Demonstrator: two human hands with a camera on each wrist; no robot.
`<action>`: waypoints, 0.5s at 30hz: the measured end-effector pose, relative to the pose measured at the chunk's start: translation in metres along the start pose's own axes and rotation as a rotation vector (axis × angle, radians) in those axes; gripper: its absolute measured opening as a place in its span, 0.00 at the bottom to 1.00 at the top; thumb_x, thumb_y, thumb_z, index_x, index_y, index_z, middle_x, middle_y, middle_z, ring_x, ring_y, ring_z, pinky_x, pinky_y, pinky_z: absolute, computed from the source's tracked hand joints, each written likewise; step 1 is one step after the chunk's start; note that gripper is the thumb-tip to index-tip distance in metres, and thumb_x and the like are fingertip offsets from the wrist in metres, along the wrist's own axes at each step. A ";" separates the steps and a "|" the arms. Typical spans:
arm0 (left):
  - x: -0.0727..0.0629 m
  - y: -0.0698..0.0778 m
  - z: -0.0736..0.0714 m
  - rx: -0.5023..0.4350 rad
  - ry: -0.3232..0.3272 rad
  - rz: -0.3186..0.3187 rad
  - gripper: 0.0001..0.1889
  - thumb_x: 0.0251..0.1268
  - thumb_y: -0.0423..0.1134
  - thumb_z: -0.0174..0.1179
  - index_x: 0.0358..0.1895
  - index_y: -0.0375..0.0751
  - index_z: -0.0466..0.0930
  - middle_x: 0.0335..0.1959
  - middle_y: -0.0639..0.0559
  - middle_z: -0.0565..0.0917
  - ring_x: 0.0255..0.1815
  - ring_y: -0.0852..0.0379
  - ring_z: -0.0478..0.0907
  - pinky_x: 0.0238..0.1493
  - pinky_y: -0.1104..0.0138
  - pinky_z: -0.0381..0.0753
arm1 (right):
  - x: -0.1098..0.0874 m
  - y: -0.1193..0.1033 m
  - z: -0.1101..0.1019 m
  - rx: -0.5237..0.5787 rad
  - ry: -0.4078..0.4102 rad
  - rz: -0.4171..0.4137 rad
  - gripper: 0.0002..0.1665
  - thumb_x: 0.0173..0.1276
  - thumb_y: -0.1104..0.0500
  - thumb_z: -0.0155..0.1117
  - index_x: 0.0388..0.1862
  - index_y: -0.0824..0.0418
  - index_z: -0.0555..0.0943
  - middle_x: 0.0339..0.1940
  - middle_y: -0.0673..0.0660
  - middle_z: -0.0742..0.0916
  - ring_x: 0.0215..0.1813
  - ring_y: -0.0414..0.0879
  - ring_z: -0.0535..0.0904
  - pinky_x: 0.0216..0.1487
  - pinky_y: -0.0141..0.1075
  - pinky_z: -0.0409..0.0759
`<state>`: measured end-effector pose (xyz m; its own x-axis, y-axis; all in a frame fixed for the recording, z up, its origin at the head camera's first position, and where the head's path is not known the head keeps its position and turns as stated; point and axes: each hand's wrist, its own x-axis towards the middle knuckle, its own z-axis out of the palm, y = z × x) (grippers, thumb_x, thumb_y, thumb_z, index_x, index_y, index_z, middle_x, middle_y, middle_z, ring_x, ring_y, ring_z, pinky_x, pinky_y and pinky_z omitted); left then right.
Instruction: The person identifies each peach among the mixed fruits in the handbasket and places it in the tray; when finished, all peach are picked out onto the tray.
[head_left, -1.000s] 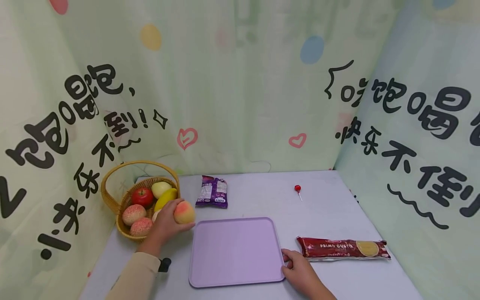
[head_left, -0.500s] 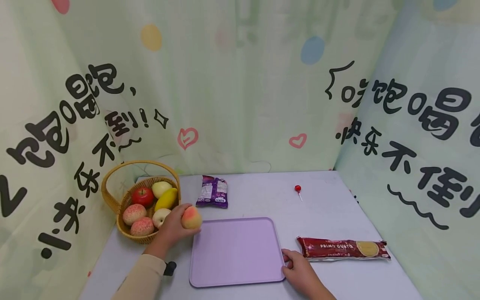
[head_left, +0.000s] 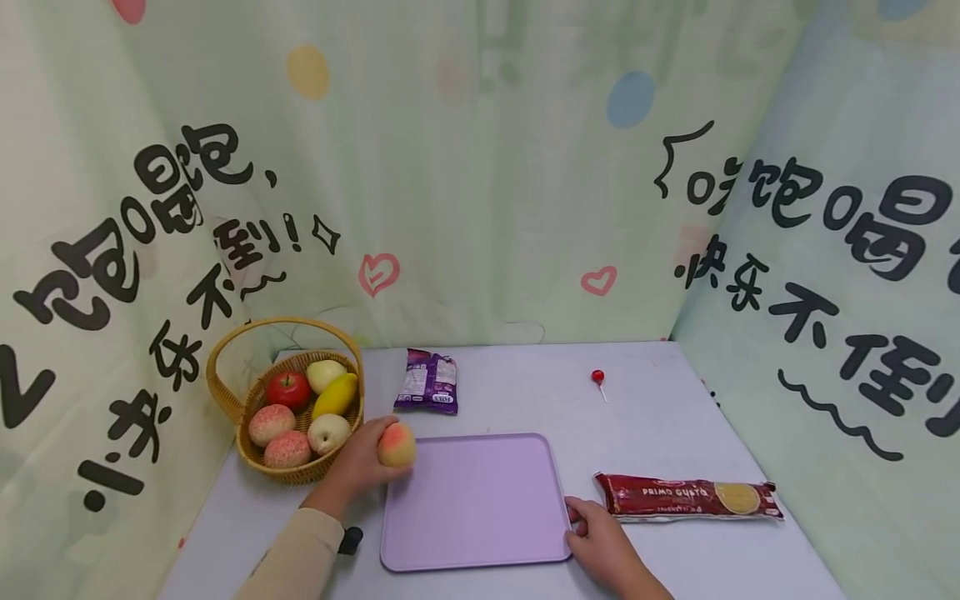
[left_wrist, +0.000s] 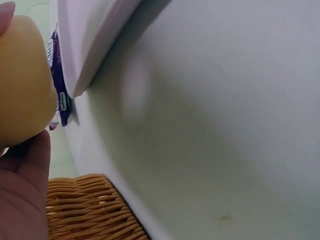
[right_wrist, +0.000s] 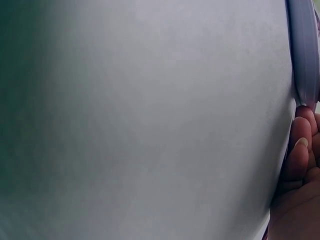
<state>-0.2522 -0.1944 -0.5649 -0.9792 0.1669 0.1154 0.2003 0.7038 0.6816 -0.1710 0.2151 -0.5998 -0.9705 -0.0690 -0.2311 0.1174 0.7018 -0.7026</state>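
Note:
A yellow and pink peach [head_left: 396,445] is held by my left hand [head_left: 360,463], over the upper left corner of a light purple tray [head_left: 477,503]. In the left wrist view the peach [left_wrist: 25,82] fills the left edge, with fingers around it. At the tray's right edge my right hand [head_left: 602,542] grips the rim. Curled fingers [right_wrist: 299,165] show beside that rim in the right wrist view. Left of the peach stands a wicker basket [head_left: 303,477] holding a red apple [head_left: 288,390], a yellow fruit [head_left: 335,395], pinkish peaches [head_left: 287,450] and pale round fruit [head_left: 328,433].
Behind the tray lies a purple snack bag [head_left: 427,383]. Toward the back right is a red lollipop [head_left: 597,377]. A red spaghetti packet [head_left: 690,497] lies to the right of my right hand. Printed curtains [head_left: 487,208] surround the white table [head_left: 525,383].
My left hand has carried the peach from the basket's right side rightward and slightly down to the tray's corner, uncovering the pale fruit. The right hand stays at the tray's edge.

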 end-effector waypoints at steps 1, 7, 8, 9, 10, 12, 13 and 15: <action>0.000 0.000 0.001 0.001 -0.006 -0.006 0.45 0.44 0.45 0.84 0.70 0.38 0.74 0.67 0.40 0.78 0.66 0.41 0.75 0.70 0.45 0.73 | 0.000 0.000 0.000 -0.002 -0.001 0.000 0.31 0.64 0.65 0.70 0.66 0.72 0.77 0.40 0.52 0.81 0.40 0.44 0.74 0.37 0.33 0.78; 0.000 0.000 0.007 -0.009 -0.029 -0.027 0.44 0.44 0.44 0.83 0.69 0.39 0.74 0.65 0.41 0.79 0.64 0.43 0.76 0.71 0.47 0.73 | 0.000 -0.001 -0.001 0.000 0.004 -0.004 0.31 0.64 0.65 0.70 0.66 0.72 0.77 0.40 0.52 0.81 0.40 0.44 0.74 0.36 0.33 0.77; 0.000 0.001 0.008 -0.010 -0.025 -0.024 0.44 0.44 0.43 0.83 0.68 0.39 0.74 0.65 0.41 0.79 0.63 0.43 0.77 0.70 0.47 0.73 | 0.000 -0.001 -0.001 0.001 0.006 -0.004 0.31 0.64 0.65 0.70 0.66 0.72 0.77 0.40 0.52 0.81 0.40 0.44 0.74 0.36 0.33 0.77; 0.000 0.001 0.009 -0.011 -0.019 -0.018 0.44 0.43 0.43 0.84 0.68 0.38 0.74 0.64 0.41 0.80 0.62 0.43 0.77 0.69 0.46 0.74 | 0.001 -0.001 -0.001 0.001 0.008 -0.006 0.31 0.64 0.65 0.70 0.66 0.72 0.77 0.39 0.52 0.81 0.40 0.44 0.74 0.36 0.33 0.77; 0.001 0.002 0.010 -0.012 -0.018 -0.017 0.44 0.43 0.43 0.84 0.68 0.38 0.74 0.63 0.41 0.80 0.62 0.44 0.77 0.69 0.47 0.74 | 0.001 -0.001 -0.001 0.003 0.010 -0.009 0.31 0.64 0.65 0.70 0.66 0.72 0.77 0.39 0.52 0.81 0.40 0.44 0.74 0.36 0.33 0.77; 0.001 0.003 0.012 -0.013 -0.013 -0.006 0.44 0.42 0.43 0.84 0.67 0.37 0.75 0.63 0.40 0.80 0.61 0.43 0.77 0.69 0.46 0.75 | 0.000 -0.001 -0.001 0.005 0.012 -0.010 0.31 0.64 0.66 0.70 0.66 0.72 0.77 0.39 0.52 0.81 0.39 0.44 0.74 0.36 0.33 0.77; 0.001 0.003 0.013 -0.010 -0.013 -0.003 0.44 0.42 0.43 0.84 0.67 0.37 0.75 0.63 0.40 0.80 0.62 0.43 0.77 0.69 0.46 0.74 | 0.000 -0.001 -0.001 0.006 0.012 -0.011 0.31 0.64 0.66 0.70 0.66 0.72 0.77 0.39 0.52 0.81 0.39 0.44 0.74 0.36 0.33 0.77; 0.001 0.004 0.015 -0.005 -0.023 -0.003 0.44 0.41 0.43 0.84 0.67 0.38 0.75 0.63 0.40 0.80 0.62 0.43 0.77 0.69 0.47 0.74 | 0.000 0.000 0.000 0.006 0.010 -0.018 0.31 0.63 0.66 0.69 0.66 0.73 0.77 0.39 0.52 0.81 0.39 0.45 0.73 0.35 0.32 0.76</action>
<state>-0.2522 -0.1813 -0.5727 -0.9787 0.1809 0.0968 0.1973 0.7006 0.6858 -0.1708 0.2152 -0.5998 -0.9745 -0.0742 -0.2117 0.1014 0.6960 -0.7108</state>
